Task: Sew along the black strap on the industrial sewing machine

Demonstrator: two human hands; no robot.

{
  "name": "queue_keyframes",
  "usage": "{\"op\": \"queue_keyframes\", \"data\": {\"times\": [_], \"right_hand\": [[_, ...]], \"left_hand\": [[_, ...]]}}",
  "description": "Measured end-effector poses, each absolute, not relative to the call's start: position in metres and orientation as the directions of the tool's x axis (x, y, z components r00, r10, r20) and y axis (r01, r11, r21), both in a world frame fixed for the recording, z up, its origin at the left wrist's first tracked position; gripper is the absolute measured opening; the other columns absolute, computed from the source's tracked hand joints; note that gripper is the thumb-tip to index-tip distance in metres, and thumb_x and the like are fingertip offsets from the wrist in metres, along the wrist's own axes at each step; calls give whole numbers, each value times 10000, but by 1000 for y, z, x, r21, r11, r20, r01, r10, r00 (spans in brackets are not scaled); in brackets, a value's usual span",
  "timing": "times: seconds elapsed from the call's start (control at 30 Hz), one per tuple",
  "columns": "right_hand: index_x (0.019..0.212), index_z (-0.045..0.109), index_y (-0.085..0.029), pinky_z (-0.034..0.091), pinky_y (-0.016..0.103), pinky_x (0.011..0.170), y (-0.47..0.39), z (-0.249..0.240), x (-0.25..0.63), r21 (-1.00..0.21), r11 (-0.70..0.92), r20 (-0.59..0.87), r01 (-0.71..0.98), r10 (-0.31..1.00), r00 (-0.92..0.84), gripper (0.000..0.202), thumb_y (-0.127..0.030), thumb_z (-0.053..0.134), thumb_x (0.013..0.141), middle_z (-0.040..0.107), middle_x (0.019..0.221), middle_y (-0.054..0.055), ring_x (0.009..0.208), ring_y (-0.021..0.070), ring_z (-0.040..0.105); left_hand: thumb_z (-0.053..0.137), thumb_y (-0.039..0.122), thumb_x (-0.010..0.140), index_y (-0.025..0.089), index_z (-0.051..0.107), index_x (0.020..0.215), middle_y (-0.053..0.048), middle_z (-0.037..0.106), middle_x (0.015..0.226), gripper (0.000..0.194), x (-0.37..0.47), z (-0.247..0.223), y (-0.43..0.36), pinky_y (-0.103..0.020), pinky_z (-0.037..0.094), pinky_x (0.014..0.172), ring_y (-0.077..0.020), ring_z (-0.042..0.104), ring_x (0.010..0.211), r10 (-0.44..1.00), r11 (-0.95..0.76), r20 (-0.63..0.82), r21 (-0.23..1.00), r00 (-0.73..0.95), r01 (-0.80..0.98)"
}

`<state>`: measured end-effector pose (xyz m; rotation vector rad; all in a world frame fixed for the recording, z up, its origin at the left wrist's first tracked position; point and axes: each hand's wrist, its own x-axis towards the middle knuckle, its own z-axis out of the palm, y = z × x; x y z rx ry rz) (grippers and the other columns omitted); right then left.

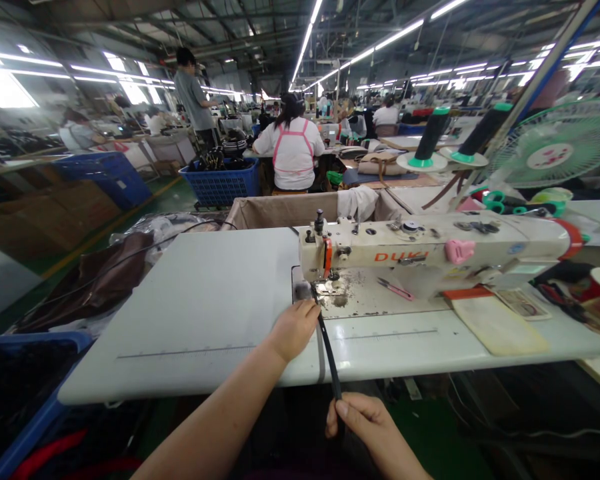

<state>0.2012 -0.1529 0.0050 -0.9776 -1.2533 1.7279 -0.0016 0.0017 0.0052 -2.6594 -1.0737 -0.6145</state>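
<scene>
A narrow black strap point(331, 357) runs from under the needle area of a white sewing machine point(430, 257) down past the table's front edge. My left hand point(296, 327) lies beside the presser foot, fingers closed on the strap's far end against the machine bed. Below the table edge, my right hand point(357, 417) pinches the near part of the strap between thumb and fingers. Where the strap meets the needle is partly hidden by my left fingers. Thread snips point(395, 289) with pink handles rest on the machine bed to the right.
The white table point(205, 300) spreads leftward. A yellowish cloth pad point(495, 323) lies at right, near a green fan point(555, 150) and black thread cones point(433, 137). A blue crate point(35, 343) stands lower left. A person point(294, 150) sits ahead, beyond a fabric-lined bin point(280, 210).
</scene>
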Motion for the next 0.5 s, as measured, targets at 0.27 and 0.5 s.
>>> {"op": "queue_keyframes", "data": {"times": [0.27, 0.5], "right_hand": [[750, 765, -179, 442, 328, 751, -152, 8, 201, -971, -215, -156, -102, 897, -413, 541, -667, 632, 941, 712, 733, 60, 746, 211, 613], [750, 767, -168, 433, 316, 740, -151, 7, 202, -971, -220, -162, -91, 890, -427, 556, -672, 633, 941, 711, 728, 63, 744, 206, 618]], "left_hand": [[468, 141, 1030, 149, 618, 1182, -152, 673, 1254, 213, -1, 1, 3, -422, 571, 1072, -254, 672, 1171, 631, -697, 458, -19, 626, 717], [485, 140, 1004, 153, 574, 1264, -158, 634, 1329, 275, 3, 3, 6, -443, 525, 1145, -265, 629, 1266, 683, -668, 436, 47, 586, 743]]}}
